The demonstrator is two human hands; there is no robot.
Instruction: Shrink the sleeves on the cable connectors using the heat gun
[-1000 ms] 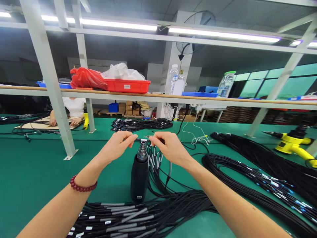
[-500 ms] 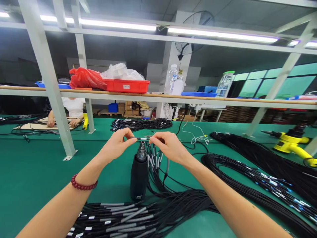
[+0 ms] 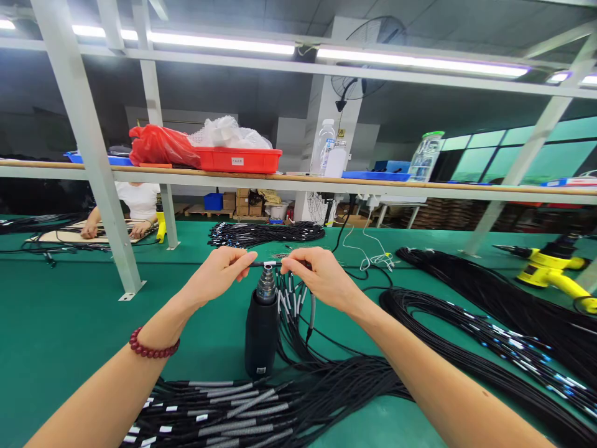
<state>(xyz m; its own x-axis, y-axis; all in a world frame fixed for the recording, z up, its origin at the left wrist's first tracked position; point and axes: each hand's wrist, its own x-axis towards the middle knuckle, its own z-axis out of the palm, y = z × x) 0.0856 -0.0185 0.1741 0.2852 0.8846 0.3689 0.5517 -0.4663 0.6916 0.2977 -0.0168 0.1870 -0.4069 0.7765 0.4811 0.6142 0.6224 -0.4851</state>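
Note:
A thin black cable (image 3: 259,264) with a white label spans the gap between my hands, level across the nozzle of a heat gun. My left hand (image 3: 226,269) pinches its left end, and my right hand (image 3: 313,269) grips the other side. Upright on the bench, the black heat gun (image 3: 261,330) points its stepped metal nozzle up just under the label. Behind it and to the right hang several cable ends with grey sleeves (image 3: 293,302). Closer to me lies a bundle of black cables (image 3: 233,410) with grey ribbed sleeves and white labels.
Coiled black cables (image 3: 433,330) cover the right of the green bench (image 3: 196,354), near a yellow heat gun (image 3: 543,267). Another cable bundle (image 3: 265,233) lies at the back. A shelf (image 3: 298,182) carries a red tray (image 3: 240,162). Behind a post (image 3: 100,155), a co-worker (image 3: 137,202) handles cables.
My left hand's fingers have rolled and shifted slightly on the cable, and its white label now faces up more. My right hand has barely moved.

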